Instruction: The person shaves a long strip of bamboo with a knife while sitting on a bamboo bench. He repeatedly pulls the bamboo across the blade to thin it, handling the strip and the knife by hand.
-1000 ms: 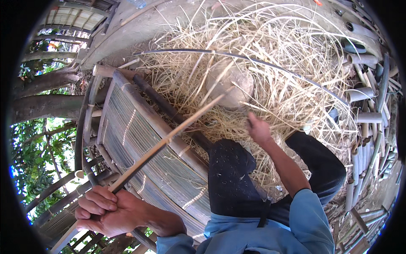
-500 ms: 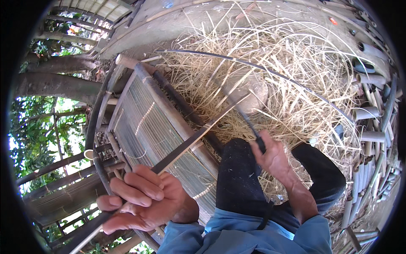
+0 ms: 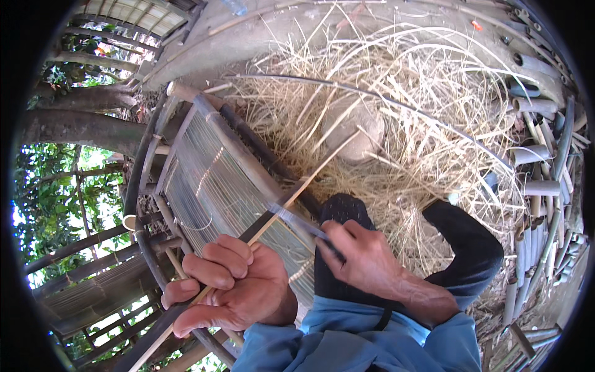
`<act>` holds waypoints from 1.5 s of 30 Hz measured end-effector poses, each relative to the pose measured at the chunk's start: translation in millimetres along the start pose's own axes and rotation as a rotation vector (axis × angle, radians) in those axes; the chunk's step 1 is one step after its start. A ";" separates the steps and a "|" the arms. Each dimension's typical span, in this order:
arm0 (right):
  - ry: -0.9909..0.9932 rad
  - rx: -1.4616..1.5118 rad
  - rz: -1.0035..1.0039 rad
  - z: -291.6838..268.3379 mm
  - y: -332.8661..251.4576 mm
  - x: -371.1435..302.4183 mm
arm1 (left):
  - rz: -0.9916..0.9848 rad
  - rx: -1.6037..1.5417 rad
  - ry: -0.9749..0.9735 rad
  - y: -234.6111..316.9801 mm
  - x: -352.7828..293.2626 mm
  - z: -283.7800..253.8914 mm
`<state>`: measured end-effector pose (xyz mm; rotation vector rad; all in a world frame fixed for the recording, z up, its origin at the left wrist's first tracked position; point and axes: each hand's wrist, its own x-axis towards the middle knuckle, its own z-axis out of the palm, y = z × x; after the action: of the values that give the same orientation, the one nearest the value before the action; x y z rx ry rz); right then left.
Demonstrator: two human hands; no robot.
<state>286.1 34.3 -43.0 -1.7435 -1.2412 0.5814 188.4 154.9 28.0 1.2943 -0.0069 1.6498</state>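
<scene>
A long split bamboo strip (image 3: 263, 225), dark on one face and pale on the other, slants from the lower left up to the middle. My left hand (image 3: 232, 282) is closed around it, palm turned up. In my right hand (image 3: 365, 259) is a knife (image 3: 299, 222), gripped by its dark handle. Its blade, blurred by motion, lies across the strip just beyond my left fingers. Past the blade the strip narrows to a thin pale end above the shavings.
A slatted bamboo bench (image 3: 214, 177) stands at my left. A heap of pale bamboo shavings (image 3: 427, 93) surrounds a round block (image 3: 354, 127) ahead. One long dark strip (image 3: 396, 102) arcs over the heap. Cut bamboo tubes (image 3: 536, 155) line the right side.
My right hand has moved left and nearer to me, bringing the knife from beyond the strip's far part to a spot close to my left hand. The left hand keeps its hold, shifting slightly.
</scene>
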 end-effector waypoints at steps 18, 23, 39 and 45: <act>0.005 -0.001 -0.091 19.2 34.5 8.8 | -0.020 0.100 0.014 6.6 9.4 -20.0; 0.078 -0.088 -0.020 35.1 89.7 18.7 | 0.009 0.124 0.048 -0.6 12.7 -19.3; -0.009 -0.282 0.274 81.0 278.8 26.7 | -0.026 0.053 0.018 0.1 25.7 -37.1; -0.030 -0.422 0.522 65.1 350.7 21.3 | -0.015 0.106 0.020 -2.9 34.9 -38.9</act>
<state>417.7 44.0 -375.0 -2.4545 -0.9689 0.6745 164.5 200.8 35.4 1.3539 0.1029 1.6694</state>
